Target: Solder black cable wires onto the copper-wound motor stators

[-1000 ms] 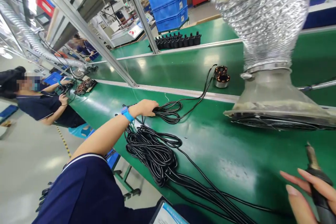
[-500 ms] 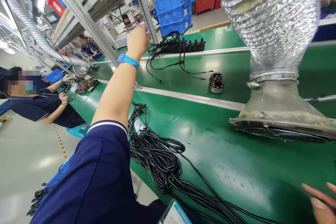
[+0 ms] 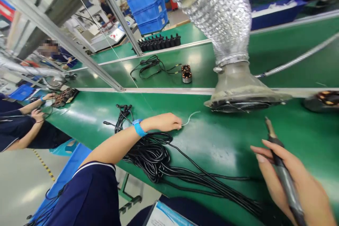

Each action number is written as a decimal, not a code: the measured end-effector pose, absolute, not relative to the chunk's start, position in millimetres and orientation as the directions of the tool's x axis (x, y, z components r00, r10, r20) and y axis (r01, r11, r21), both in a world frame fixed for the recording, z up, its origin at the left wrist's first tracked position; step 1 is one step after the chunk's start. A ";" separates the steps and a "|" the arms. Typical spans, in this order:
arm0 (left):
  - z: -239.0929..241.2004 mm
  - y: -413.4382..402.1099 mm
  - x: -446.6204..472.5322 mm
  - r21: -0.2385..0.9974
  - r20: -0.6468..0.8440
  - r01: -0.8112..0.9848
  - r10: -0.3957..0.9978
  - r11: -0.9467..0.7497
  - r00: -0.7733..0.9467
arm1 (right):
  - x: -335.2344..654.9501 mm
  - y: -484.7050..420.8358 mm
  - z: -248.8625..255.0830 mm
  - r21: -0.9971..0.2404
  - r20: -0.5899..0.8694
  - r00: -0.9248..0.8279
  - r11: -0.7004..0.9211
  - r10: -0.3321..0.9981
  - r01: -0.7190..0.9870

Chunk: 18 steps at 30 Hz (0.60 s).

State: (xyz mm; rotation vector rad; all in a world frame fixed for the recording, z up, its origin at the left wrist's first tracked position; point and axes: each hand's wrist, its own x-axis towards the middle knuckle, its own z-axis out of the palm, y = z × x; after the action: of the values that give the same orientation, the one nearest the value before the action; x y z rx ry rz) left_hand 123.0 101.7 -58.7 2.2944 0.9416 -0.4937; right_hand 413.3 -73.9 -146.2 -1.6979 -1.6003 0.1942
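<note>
My left hand (image 3: 169,122) is closed in a pinch on a thin solder wire (image 3: 191,116), whose curved free end sticks out to the right. It hovers above the green bench, just over a heap of coiled black cables (image 3: 150,155). In my right hand (image 3: 299,180) lies a soldering iron (image 3: 284,176), held like a pen with its tip pointing up and away. Beyond the hands, a copper-wound stator (image 3: 186,74) stands on the far strip of bench, with a loose black cable (image 3: 152,65) beside it. Another wound part (image 3: 323,100) shows at the right edge.
A fume hood (image 3: 238,93) on a silver duct hangs low between my hands. Metal frame posts (image 3: 123,21) cross the left. Black parts (image 3: 161,42) stand in rows behind, near stacked blue crates (image 3: 149,10). Co-workers sit at the left and across the bench.
My left hand has come down from the far bench toward me, and the solder wire now shows in it. My right hand has come into view with the soldering iron. The view has shifted right.
</note>
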 end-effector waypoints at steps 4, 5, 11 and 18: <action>-68.9 69.8 182.6 0.411 -0.503 0.580 0.356 -0.703 0.787 | 402.1 -73.1 -130.8 -0.625 0.462 0.169 0.184 0.871 0.759; -69.6 64.9 196.7 0.411 -0.490 0.537 0.318 -0.737 0.812 | 401.1 -73.2 -131.1 -0.628 0.475 0.158 0.208 0.866 0.750; -58.1 53.2 254.8 0.661 -0.387 0.420 0.196 -0.622 0.901 | 400.6 -78.0 -130.1 -0.636 0.517 0.102 0.301 0.850 0.710; -38.0 71.3 211.4 0.663 -0.581 0.536 0.093 -0.523 0.809 | 398.1 -85.2 -115.9 -0.542 0.563 -0.024 0.391 0.826 0.744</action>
State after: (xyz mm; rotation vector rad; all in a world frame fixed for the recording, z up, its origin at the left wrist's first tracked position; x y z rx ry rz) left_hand 211.4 71.3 -38.0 2.0693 0.4643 -0.6069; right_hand 398.1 -85.2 -115.9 -1.3710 -1.7804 0.1192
